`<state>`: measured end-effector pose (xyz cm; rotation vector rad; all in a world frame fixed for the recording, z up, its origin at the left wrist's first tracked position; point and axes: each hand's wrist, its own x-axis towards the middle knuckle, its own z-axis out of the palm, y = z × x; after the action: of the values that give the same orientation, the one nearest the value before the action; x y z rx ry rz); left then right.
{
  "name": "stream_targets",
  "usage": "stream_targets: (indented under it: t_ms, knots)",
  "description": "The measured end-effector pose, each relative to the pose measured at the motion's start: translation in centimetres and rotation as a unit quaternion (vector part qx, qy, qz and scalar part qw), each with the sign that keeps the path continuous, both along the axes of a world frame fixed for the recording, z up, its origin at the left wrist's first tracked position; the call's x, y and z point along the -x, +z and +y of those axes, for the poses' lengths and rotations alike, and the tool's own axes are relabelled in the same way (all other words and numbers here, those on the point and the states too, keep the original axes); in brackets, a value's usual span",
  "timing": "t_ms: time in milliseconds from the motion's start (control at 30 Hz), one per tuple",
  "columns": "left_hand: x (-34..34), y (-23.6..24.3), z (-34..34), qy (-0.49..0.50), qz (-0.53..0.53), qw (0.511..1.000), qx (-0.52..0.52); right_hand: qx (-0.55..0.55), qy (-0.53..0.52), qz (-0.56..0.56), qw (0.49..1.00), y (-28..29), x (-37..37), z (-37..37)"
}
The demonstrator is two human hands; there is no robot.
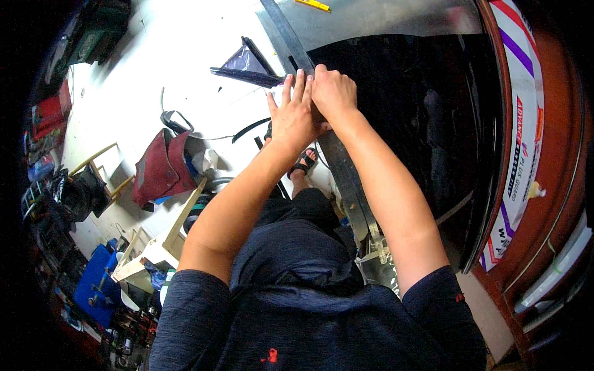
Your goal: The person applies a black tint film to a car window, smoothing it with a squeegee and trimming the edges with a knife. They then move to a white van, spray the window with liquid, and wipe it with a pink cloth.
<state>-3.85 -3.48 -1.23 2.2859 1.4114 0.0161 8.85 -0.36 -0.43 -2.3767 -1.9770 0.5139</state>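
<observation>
My left hand [292, 117] presses down with its fingers stretched out at the left edge of the worktop. Beside it and touching it, my right hand [335, 91] is closed, knuckles up; whatever its fingers hold is hidden. A long grey metal strip [283, 31] runs away from under my fingertips toward the far side. To the right of the hands spreads a large glossy black sheet [408, 117]. Just left of the fingertips, a folded piece of dark film with black edges [244, 65] sticks out over the white floor.
A yellow tool [313, 5] lies at the far edge of view. On the right, a long white, purple and red box [516, 117] rests by a brown surface [560, 167]. Dark red cloth [164, 168] and a cream wooden stool [154, 250] stand to the left.
</observation>
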Motion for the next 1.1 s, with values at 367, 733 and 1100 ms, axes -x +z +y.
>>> stream_targets:
  t_ms: [367, 733, 1100]
  knots:
    - [-0.3, 0.9, 0.2, 0.010, 0.002, 1.000, 0.017, 0.001, -0.009, 0.018, 1.000, -0.4, -0.9, -2.9]
    - [-0.5, 0.2, -0.2, 0.022, -0.008, 1.000, -0.002, 0.038, 0.008, -0.002, 0.999, 0.4, -1.9, -7.8]
    - [-0.6, 0.9, -0.3, 0.017, 0.009, 1.000, 0.009, 0.039, -0.001, -0.017, 0.999, 0.3, -2.7, -16.1]
